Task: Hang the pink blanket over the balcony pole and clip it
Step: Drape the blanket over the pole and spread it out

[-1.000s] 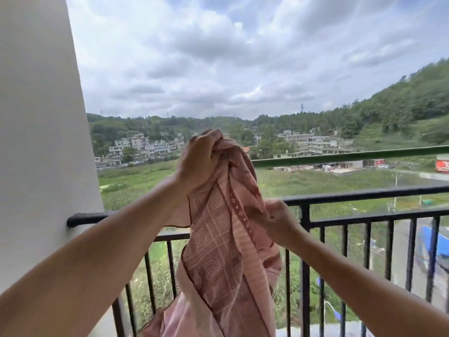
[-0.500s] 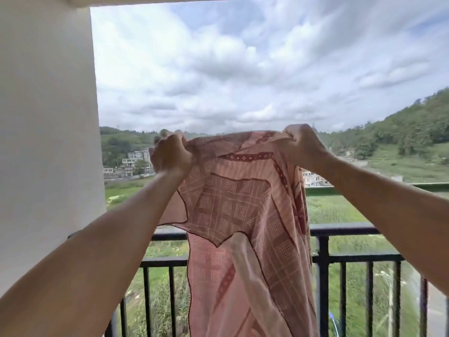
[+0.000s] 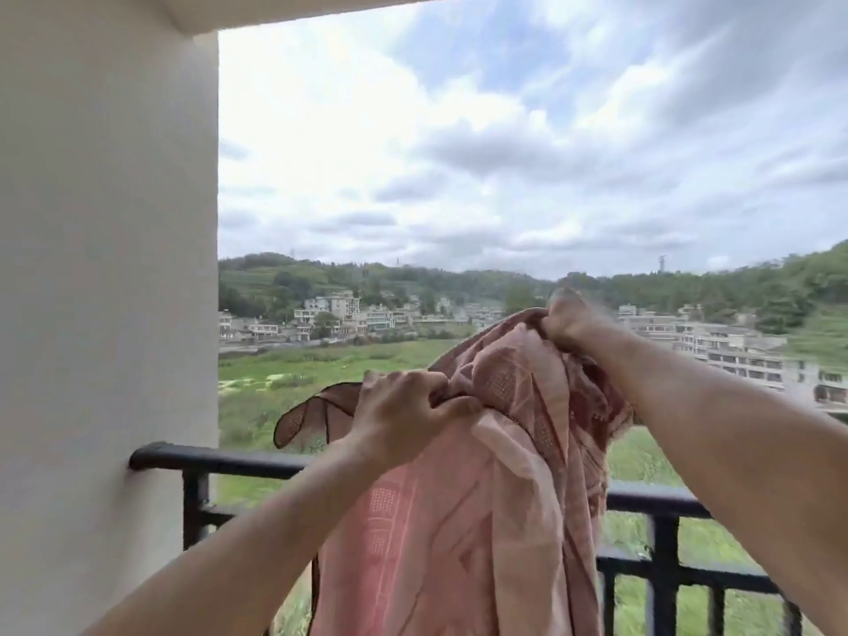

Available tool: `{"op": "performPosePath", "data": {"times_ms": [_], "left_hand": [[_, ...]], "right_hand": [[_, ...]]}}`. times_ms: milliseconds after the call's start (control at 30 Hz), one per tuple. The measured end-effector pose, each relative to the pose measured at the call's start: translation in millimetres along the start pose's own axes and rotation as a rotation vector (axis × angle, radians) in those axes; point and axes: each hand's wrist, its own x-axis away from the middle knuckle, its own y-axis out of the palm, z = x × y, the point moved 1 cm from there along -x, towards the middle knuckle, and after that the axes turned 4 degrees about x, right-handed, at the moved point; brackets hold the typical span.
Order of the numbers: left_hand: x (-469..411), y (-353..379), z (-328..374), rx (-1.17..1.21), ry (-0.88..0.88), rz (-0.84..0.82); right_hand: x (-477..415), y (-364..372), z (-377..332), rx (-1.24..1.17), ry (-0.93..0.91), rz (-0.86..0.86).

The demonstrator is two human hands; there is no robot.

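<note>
A balcony is opening onto green fields, pale multi-storey buildings and wooded hills under a cloudy sky. A plain white wall (image 3: 105, 291) is filling the left side, and a black metal railing with vertical bars (image 3: 220, 457) is running from that wall across the lower part of the view; its rounded top rail is meeting the wall at the left end.

The pink woven blanket with a checked pattern and dark edging (image 3: 463, 534) is hanging in the air in front of the railing, bunched along its top and trailing down past the bottom of the view. One rounded corner is flapping out to the left, above the top rail.

The left hand (image 3: 404, 415) is gripping the blanket's upper edge, fingers curled tight around gathered cloth. The right hand (image 3: 571, 321) is holding a higher part of the same edge, closed in a fist on the fabric, up and to the right of the left hand. Both forearms are reaching forward.
</note>
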Motion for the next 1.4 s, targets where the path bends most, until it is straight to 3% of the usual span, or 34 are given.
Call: {"op": "performPosePath", "data": {"times_ms": [100, 133, 167, 267, 333, 400, 467, 500, 567, 633, 733, 800, 900, 1000, 1067, 1167, 1267, 1333, 1400], "left_hand": [[-17, -9, -13, 0.382, -0.022, -0.139], [-23, -15, -13, 0.438, -0.04, -0.142], [-30, -19, -15, 0.451, -0.054, -0.116], [-56, -29, -17, 0.399, -0.05, 0.038], [-79, -34, -23, 0.359, -0.057, 0.176], [-94, -34, -30, 0.317, -0.062, 0.303], [-96, -26, -38, 0.243, -0.1, 0.273], [-94, -19, -43, 0.188, -0.126, 0.175], [-89, -6, -51, 0.088, -0.164, -0.072], [-84, -6, -53, 0.102, -0.195, -0.162], [-72, -17, -45, 0.205, -0.188, 0.036], [-59, -24, -31, 0.296, -0.119, 0.181], [-33, -28, -6, 0.405, 0.014, 0.214], [-15, -17, 4, 0.364, 0.077, 0.203], [-9, -5, 6, 0.226, 0.089, 0.107], [-3, 5, 14, -0.001, 0.092, 0.017], [-6, 9, 22, -0.067, 0.141, -0.016], [-11, 7, 21, 0.007, 0.152, -0.051], [-18, 3, 14, 0.124, 0.128, -0.083]], "right_hand": [[29, -3, 12, -0.213, -0.016, -0.434], [39, -9, 13, -0.292, -0.057, -0.477], [49, -16, 12, -0.335, -0.123, -0.429], [99, -31, 9, -0.339, -0.325, -0.073], [144, -29, 2, -0.332, -0.422, -0.001], [168, -15, -2, -0.138, -0.527, 0.117], [171, -3, 0, -0.001, -0.626, 0.286], [168, -1, 3, -0.011, -0.63, 0.32], [157, -8, 4, -0.078, -0.576, 0.313], [133, -22, 8, -0.175, -0.487, 0.274], [88, -54, 6, -0.365, -0.405, 0.323], [48, -72, 8, -0.313, -0.291, 0.411], [9, -86, 8, -0.158, -0.07, 0.419], [0, -66, 17, -0.027, 0.103, 0.326], [8, -43, 21, -0.11, 0.145, 0.222], [25, -18, 27, 0.044, 0.166, -0.064], [47, -11, 31, 0.067, 0.166, -0.29], [72, -24, 25, 0.005, 0.069, -0.168], [114, -39, 14, -0.1, -0.057, 0.147]]}}
